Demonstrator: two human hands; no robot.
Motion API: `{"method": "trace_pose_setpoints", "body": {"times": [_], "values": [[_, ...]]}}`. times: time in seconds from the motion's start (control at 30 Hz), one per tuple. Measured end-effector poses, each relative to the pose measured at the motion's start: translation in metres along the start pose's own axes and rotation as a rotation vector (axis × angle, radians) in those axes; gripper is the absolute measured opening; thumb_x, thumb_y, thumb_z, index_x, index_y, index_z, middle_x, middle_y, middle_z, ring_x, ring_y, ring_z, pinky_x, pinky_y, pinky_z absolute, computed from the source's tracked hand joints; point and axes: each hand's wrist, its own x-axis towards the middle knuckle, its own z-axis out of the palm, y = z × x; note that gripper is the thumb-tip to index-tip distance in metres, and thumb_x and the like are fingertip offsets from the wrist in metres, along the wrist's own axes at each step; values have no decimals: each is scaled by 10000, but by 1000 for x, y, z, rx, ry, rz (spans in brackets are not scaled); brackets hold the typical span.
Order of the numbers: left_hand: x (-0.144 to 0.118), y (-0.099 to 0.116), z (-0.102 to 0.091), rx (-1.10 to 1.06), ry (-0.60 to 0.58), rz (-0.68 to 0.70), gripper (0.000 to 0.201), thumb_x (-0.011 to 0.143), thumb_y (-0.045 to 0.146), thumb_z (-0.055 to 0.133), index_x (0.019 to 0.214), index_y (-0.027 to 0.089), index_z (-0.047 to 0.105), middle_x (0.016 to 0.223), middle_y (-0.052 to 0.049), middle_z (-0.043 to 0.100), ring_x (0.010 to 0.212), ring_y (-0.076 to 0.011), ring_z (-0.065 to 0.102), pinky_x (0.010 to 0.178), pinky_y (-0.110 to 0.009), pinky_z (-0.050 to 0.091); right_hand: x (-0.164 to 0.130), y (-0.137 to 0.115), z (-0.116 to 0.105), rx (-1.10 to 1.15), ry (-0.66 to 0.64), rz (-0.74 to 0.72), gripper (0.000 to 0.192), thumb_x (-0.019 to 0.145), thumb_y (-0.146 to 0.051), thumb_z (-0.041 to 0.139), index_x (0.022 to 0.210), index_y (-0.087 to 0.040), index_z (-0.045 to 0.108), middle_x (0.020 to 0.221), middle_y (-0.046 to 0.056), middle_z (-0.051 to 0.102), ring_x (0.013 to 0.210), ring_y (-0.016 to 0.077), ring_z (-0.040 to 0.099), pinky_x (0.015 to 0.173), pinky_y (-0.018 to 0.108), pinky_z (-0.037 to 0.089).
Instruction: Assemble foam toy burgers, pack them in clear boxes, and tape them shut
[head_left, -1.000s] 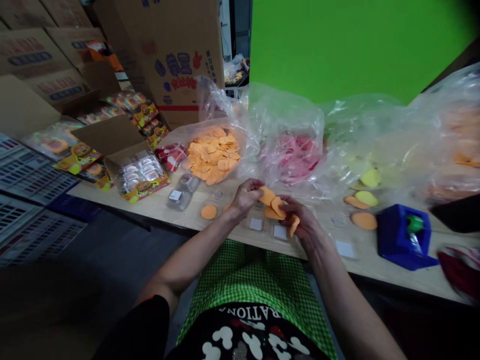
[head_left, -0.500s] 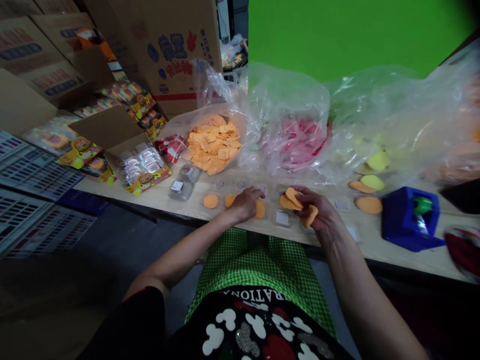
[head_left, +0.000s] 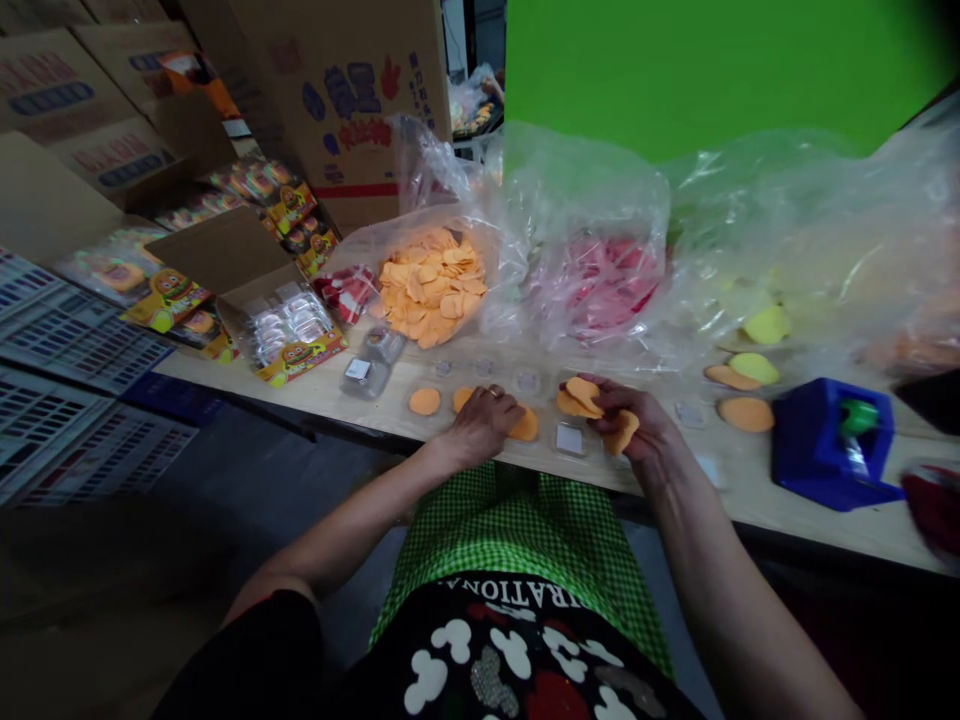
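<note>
My right hand grips several flat orange foam-like pieces, fanned between thumb and fingers just above the table. My left hand lies low over a row of clear plastic trays, its fingers loosely bent and apart. Their tips reach the edge of an orange piece in one tray. Another orange piece shows partly behind this hand, and a further orange disc rests in the leftmost tray. Between my hands sits a clear tray with a white square.
Behind the trays stand an open bag of orange pieces and a bag of pink pieces. A blue tape dispenser is at the right. At the left are a display box of wrapped items and stacked closed clear containers.
My left hand has moved slightly left and down, its fingers lowering towards the orange piece. My right hand stays nearly still with its pieces. The view has shifted a little.
</note>
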Motion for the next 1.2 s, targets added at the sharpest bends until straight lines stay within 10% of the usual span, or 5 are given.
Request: {"method": "trace_pose_setpoints", "body": {"times": [0.2, 0.4, 0.6, 0.8, 1.2], "values": [[20, 9, -10, -231, 23, -87, 253, 870, 52, 502, 1007, 140, 696, 1044, -131, 697, 1006, -257, 633, 950, -421, 453, -6, -2, 3, -5, 55, 25, 439, 572, -14, 632, 980, -169, 672, 881, 75, 735, 539, 115, 604, 285, 110, 405], [70, 38, -24, -1325, 179, -522, 395, 846, 180, 698, 1215, 133, 566, 863, -47, 691, 720, -143, 652, 722, -295, 540, -4, -9, -2, -6, 43, -73, 390, 615, -47, 653, 984, -171, 643, 811, 45, 698, 526, 122, 595, 298, 137, 397], [90, 42, -28, -1793, 137, -515, 335, 727, 49, 705, 1044, 105, 613, 932, -54, 666, 764, -122, 654, 739, -290, 559, -6, -15, -32, 36, 171, -128, 313, 635, -55, 628, 927, -168, 637, 775, 28, 668, 517, 110, 568, 312, 144, 382], [84, 42, -14, -1341, -132, -340, 390, 706, -1, 564, 1061, 125, 663, 853, -25, 646, 739, -138, 621, 730, -299, 546, -22, -28, -61, 80, 299, -146, 357, 613, -28, 602, 937, -172, 641, 753, 15, 648, 504, 115, 561, 280, 147, 371], [52, 56, -6, -237, -45, 72, 344, 822, -2, 478, 1090, 111, 661, 1189, -157, 644, 1124, -272, 599, 1005, -434, 475, -34, -27, -60, 49, 225, -167, 314, 597, -34, 604, 879, -164, 645, 742, 23, 626, 495, 101, 536, 271, 128, 323]]}}
